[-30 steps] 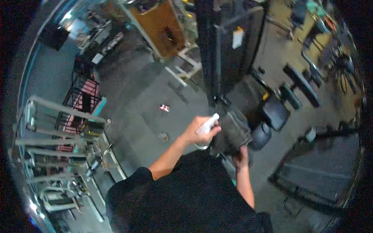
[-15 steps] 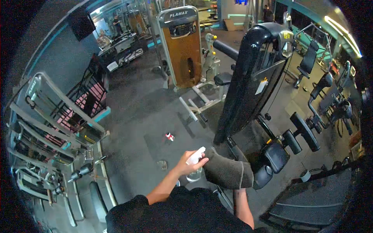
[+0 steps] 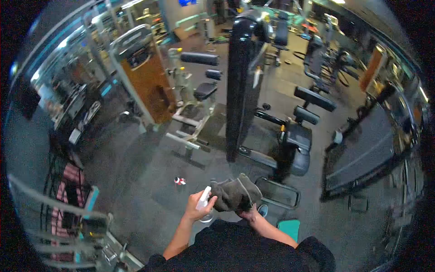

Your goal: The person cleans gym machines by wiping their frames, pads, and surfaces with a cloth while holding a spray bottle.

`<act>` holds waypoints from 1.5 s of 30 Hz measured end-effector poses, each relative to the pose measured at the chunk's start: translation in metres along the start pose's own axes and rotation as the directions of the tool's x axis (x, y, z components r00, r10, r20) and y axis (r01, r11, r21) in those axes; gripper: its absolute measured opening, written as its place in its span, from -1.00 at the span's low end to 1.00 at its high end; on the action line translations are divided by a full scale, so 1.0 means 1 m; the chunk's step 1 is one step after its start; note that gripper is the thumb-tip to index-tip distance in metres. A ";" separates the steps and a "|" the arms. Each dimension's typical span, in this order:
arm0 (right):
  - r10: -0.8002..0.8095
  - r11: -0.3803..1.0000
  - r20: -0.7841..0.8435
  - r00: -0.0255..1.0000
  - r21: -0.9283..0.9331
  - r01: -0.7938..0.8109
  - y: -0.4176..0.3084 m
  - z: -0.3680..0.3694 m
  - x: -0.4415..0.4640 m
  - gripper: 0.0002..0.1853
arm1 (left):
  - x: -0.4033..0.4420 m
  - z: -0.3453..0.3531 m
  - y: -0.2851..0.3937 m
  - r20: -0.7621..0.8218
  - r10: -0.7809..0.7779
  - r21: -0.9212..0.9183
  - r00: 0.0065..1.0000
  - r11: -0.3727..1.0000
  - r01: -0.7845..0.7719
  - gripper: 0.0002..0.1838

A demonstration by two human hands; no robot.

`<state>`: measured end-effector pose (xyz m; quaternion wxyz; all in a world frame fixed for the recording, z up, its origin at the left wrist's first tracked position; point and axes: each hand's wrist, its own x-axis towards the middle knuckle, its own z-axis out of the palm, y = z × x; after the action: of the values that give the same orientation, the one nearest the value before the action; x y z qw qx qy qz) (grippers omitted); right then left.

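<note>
Low in the view, my left hand [image 3: 197,206] is wrapped round a spray bottle [image 3: 205,197] with a white trigger head and a clear body. Just to its right, my right hand [image 3: 248,214] holds a dark grey cloth [image 3: 235,192] from below; the cloth is bunched and hides most of the fingers. The cloth's left edge is right beside the spray head; whether they touch is unclear. A small red and white object [image 3: 180,181] lies on the floor beyond my left hand.
A tall black machine [image 3: 242,90] with a padded seat [image 3: 299,136] stands ahead. An orange-brown panelled machine [image 3: 147,86] is ahead left. At the right is a dark framed panel [image 3: 362,145]. A teal pad [image 3: 288,229] and a shoe [image 3: 263,210] show near my right arm.
The view has swung to the right. The cloth is more bunched now and sits closer in front of my body, with both hands still holding their things.
</note>
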<state>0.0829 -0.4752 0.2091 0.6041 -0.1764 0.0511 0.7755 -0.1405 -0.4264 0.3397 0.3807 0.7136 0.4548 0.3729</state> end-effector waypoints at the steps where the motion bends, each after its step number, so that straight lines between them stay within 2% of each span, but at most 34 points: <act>1: 0.016 0.991 -0.002 1.000 0.130 -0.015 0.002 0.001 -0.005 -0.37 | 0.003 -0.004 0.000 0.016 0.024 0.035 1.000 0.999 -0.025 -0.72; 2: -0.017 0.990 -0.013 1.000 0.142 0.018 0.007 0.003 -0.009 -0.37 | 0.003 -0.008 -0.001 0.028 0.043 0.065 0.999 0.997 -0.045 -0.72; 3: -0.273 0.720 0.137 0.952 -0.627 0.297 0.007 0.015 -0.013 -0.37 | 0.004 -0.008 -0.003 0.056 0.052 0.055 0.997 0.997 -0.055 -0.72; 4: -0.310 -0.085 0.396 0.864 -0.917 0.390 0.002 0.024 -0.014 -0.37 | 0.007 -0.006 -0.006 0.065 0.053 0.041 0.996 0.998 -0.056 -0.72; 5: -0.331 -0.079 0.380 0.864 -0.923 0.376 -0.005 0.027 -0.016 -0.37 | 0.009 -0.003 -0.008 0.075 0.046 0.032 0.996 0.998 -0.049 -0.73; 6: -0.325 0.420 0.281 0.903 -0.813 0.404 -0.007 0.023 -0.022 -0.36 | 0.013 0.000 -0.003 0.069 0.117 0.024 0.991 0.993 -0.119 -0.73; 7: -0.282 0.805 0.203 0.938 -0.482 0.346 -0.006 0.014 -0.031 -0.35 | 0.010 0.005 0.008 0.076 0.034 -0.037 0.997 0.999 -0.032 -0.73; 8: -0.301 0.802 0.187 0.935 -0.481 0.354 -0.012 0.001 -0.029 -0.35 | 0.010 0.010 0.010 0.079 0.078 -0.008 0.994 0.997 -0.078 -0.74; 9: -0.394 0.340 0.357 0.847 -0.799 0.495 -0.019 -0.007 -0.016 -0.43 | 0.016 0.010 0.011 0.076 0.140 0.020 0.987 0.990 -0.142 -0.74; 10: -0.368 -0.224 0.527 0.767 -0.850 0.476 -0.021 -0.017 -0.014 -0.49 | 0.016 0.012 0.016 0.094 0.144 0.013 0.985 0.989 -0.146 -0.74; 11: -0.382 -0.223 0.519 0.765 -0.855 0.469 -0.024 -0.017 -0.021 -0.49 | 0.016 0.018 0.023 0.101 0.104 -0.004 0.989 0.995 -0.104 -0.74; 12: -0.435 0.465 0.341 0.834 -0.708 0.532 -0.027 -0.013 -0.028 -0.48 | 0.015 0.021 0.028 0.106 0.066 -0.021 0.992 0.998 -0.064 -0.74; 13: -0.353 0.905 0.195 0.915 -0.175 0.387 -0.030 -0.010 -0.036 -0.48 | 0.014 0.025 0.032 0.116 0.072 -0.024 0.991 0.997 -0.069 -0.74; 15: -0.361 0.896 0.208 0.909 -0.192 0.400 -0.038 -0.012 -0.055 -0.46 | 0.014 0.033 0.038 0.203 0.036 -0.028 0.979 0.999 -0.031 -0.72; 17: -0.374 0.886 0.234 0.897 -0.197 0.421 -0.034 -0.015 -0.064 -0.45 | 0.012 0.043 0.040 0.219 0.031 -0.099 0.975 0.995 -0.010 -0.71; 19: -0.437 0.828 0.171 0.883 -0.307 0.469 -0.038 -0.020 -0.079 -0.34 | 0.012 0.057 0.033 0.200 0.139 -0.062 0.970 0.990 -0.129 -0.72; 20: -0.450 0.819 0.144 0.881 -0.326 0.471 -0.040 -0.024 -0.086 -0.34 | 0.013 0.059 0.037 0.220 0.146 -0.021 0.965 0.989 -0.145 -0.72; 23: -0.476 0.818 0.096 0.874 -0.318 0.480 -0.049 -0.033 -0.103 -0.34 | 0.015 0.073 0.039 0.259 0.119 -0.037 0.959 0.993 -0.113 -0.72; 24: -0.484 0.817 0.085 0.871 -0.314 0.484 -0.054 -0.036 -0.108 -0.34 | 0.015 0.078 0.044 0.240 0.179 -0.031 0.954 0.984 -0.176 -0.73; 35: -0.589 0.783 -0.023 0.808 -0.265 0.563 -0.090 -0.073 -0.149 -0.34 | 0.005 0.142 0.064 0.301 0.221 -0.050 0.927 0.975 -0.216 -0.75; 38: -0.628 0.761 -0.049 0.776 -0.244 0.601 -0.097 -0.076 -0.158 -0.34 | 0.002 0.155 0.076 0.310 0.243 -0.131 0.919 0.968 -0.212 -0.74; 41: -0.676 0.726 -0.060 0.734 -0.220 0.651 -0.104 -0.079 -0.166 -0.34 | -0.002 0.159 0.087 0.395 0.132 -0.144 0.909 0.986 -0.080 -0.79; 43: -0.719 0.688 -0.072 0.691 -0.214 0.694 -0.105 -0.079 -0.175 -0.34 | 0.006 0.165 0.076 0.493 0.149 -0.148 0.857 0.985 -0.087 -0.84; 44: -0.747 0.658 -0.068 0.661 -0.212 0.722 -0.107 -0.082 -0.177 -0.34 | 0.007 0.166 0.074 0.533 0.089 -0.150 0.842 0.989 -0.009 -0.86; 45: -0.774 0.628 -0.076 0.628 -0.207 0.750 -0.108 -0.083 -0.181 -0.34 | 0.012 0.166 0.075 0.550 0.111 -0.174 0.827 0.985 -0.016 -0.85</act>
<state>0.2409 -0.6370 0.2071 0.8539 -0.2887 -0.0415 0.4310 0.0367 -0.4710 0.3362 0.5408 0.7727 0.2679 0.1967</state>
